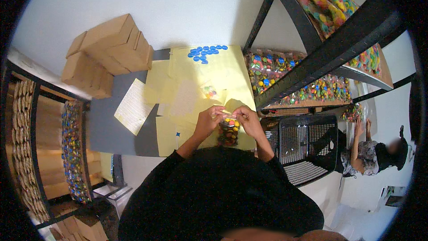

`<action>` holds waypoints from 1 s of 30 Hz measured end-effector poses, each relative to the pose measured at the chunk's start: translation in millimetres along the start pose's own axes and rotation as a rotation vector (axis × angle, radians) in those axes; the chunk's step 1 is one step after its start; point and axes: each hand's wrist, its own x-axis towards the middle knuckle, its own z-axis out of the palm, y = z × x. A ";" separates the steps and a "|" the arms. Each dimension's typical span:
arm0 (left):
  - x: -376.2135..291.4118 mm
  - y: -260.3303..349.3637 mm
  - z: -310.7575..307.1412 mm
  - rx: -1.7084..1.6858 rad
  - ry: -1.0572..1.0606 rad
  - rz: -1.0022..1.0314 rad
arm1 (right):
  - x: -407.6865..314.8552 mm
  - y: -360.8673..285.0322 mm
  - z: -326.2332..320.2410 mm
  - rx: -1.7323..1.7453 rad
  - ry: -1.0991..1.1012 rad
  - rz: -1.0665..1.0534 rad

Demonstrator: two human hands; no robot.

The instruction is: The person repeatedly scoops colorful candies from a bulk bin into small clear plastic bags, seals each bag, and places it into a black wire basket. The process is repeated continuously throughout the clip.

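A clear plastic bag (229, 133) of red, yellow and dark round sweets lies at the table's front edge, close to my body. Its top is pinched between both hands. My left hand (210, 120) grips the left end of the bag's mouth, while my right hand (246, 117) holds the right end. Just beyond my fingers a small clear packet (209, 91) with coloured pieces rests on the yellow sheet (234, 70) covering the table. Farther back on that sheet lie several round blue stickers (202, 53). My fingertips partly hide the bag's top edge.
Cardboard boxes (110, 47) stand at the back left, near a printed paper sheet (133, 107). To the right are a black plastic crate (307, 147) and a black-framed rack (321, 47) of filled bags. A person (364, 157) works beyond. Another rack (72, 150) stands left.
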 end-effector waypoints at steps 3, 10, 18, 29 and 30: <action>-2.6 -5.7 -3.6 0.009 0.053 0.062 | -0.7 -4.9 -1.6 -0.009 -0.007 -0.043; -7.8 -10.7 -12.8 0.151 0.011 0.037 | -4.7 -23.5 -1.0 -0.276 0.048 -0.249; -4.9 -10.1 -11.5 0.242 -0.084 0.137 | -9.2 -38.1 -8.4 -0.203 -0.149 -0.021; -26.5 -52.0 -27.5 0.933 0.052 0.280 | 3.6 -64.2 -28.9 -0.082 -0.437 0.074; -25.7 -55.7 -23.4 0.910 0.032 0.256 | 5.6 -67.2 -30.9 -0.078 -0.450 0.063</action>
